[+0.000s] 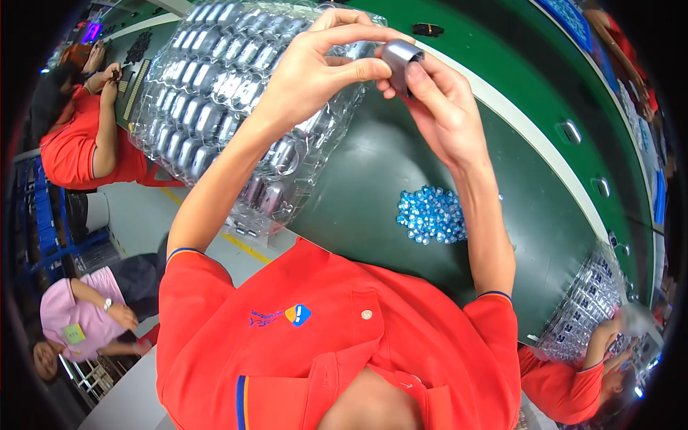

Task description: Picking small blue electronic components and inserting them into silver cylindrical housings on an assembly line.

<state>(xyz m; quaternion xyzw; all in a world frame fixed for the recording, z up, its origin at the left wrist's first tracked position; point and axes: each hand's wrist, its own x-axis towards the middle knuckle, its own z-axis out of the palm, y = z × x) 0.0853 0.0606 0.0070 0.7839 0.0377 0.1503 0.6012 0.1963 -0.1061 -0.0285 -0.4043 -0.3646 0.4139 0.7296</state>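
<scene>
I see clear blister tray (215,93) at left w/ most pockets filled w/ small grey parts. Left hand (315,68) and right hand (444,107) both pinch one small grey cap (398,59), fingers closed on it, above the belt (373,186). Blue bead pile (431,215) lies untouched, so I'd judge work mid-batch

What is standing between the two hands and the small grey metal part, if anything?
Nothing visible. The left hand and the right hand both touch the grey metal part directly, holding it above the clear plastic tray. The blue pieces lie apart on the dark worktop.
</scene>
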